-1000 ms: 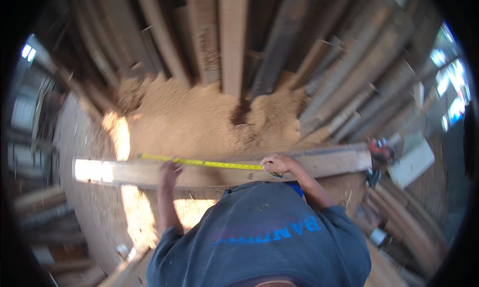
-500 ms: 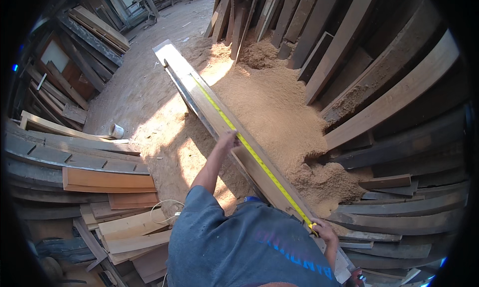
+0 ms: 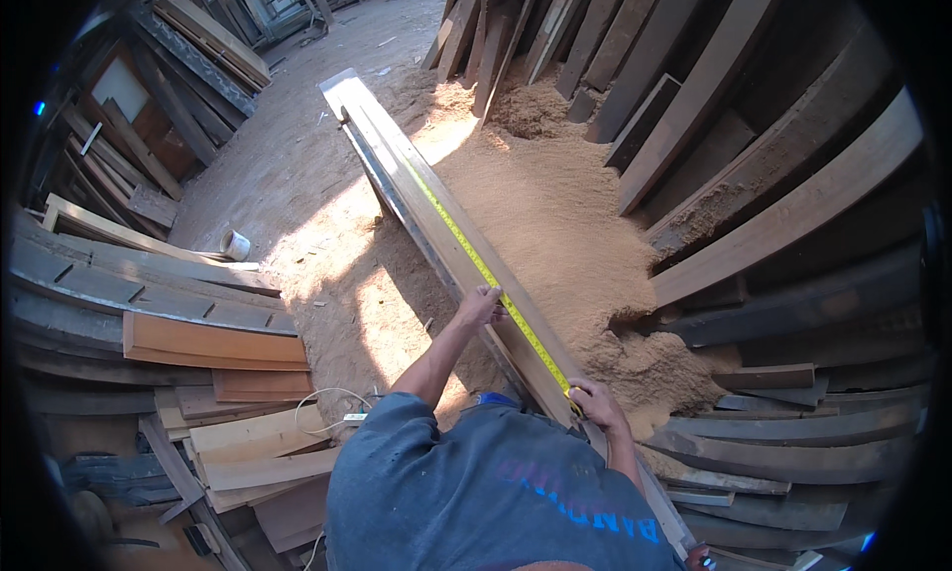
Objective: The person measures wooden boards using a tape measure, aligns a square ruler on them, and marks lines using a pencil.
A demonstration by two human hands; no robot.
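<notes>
A yellow tape measure blade (image 3: 448, 224) lies stretched along a long wooden board (image 3: 516, 358) that slants from far left to near right. My right hand (image 3: 598, 404) is closed around the tape measure's case (image 3: 575, 402), close to my body; the fingers hide much of the case. Farther up the board, my left hand (image 3: 482, 306) is closed at the left edge of the blade, its fingertips against it and partly hidden. The board rests on a narrow long bench, whose metal-looking far end (image 3: 340, 78) catches the sun.
Sawdust (image 3: 555, 234) is heaped to the right of the bench. Upright planks (image 3: 709, 85) lean along the right side. Stacked boards (image 3: 213, 343) lie at the left, with a white bucket (image 3: 235, 244) and a pale cable (image 3: 319, 402) close by.
My right hand has moved up and left along the board with the case, and the stretched length of blade is shorter. My left hand has come a little nearer to me. The view has shifted slightly.
</notes>
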